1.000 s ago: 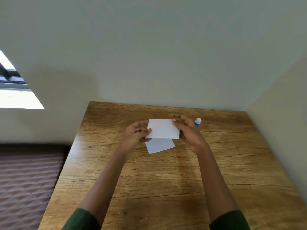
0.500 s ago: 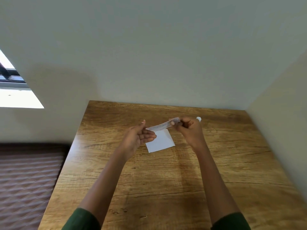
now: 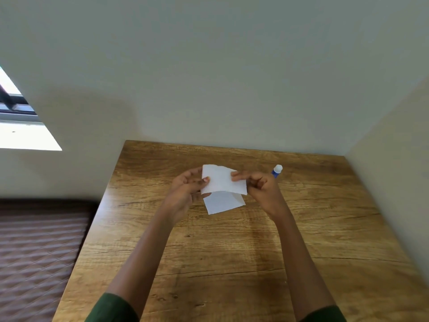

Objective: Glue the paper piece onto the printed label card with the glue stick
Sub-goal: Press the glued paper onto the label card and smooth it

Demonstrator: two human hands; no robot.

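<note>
Head view is showing both hands lifting a white sheet [image 3: 223,180] above the wooden table [image 3: 232,252]. The left hand [image 3: 185,189] is pinching its left edge between thumb and fingers, while the right hand [image 3: 260,184] is pinching the right edge with its fingertips closed on it. A second white sheet [image 3: 224,203] is lying flat on the table just below (no print is showing on either face, so which is the label card I cannot tell). The glue stick [image 3: 277,171] is standing untouched near the right hand. Held paper is sagging slightly: light, limp, easily creased, so gripping opposite edges seems wisest.
</note>
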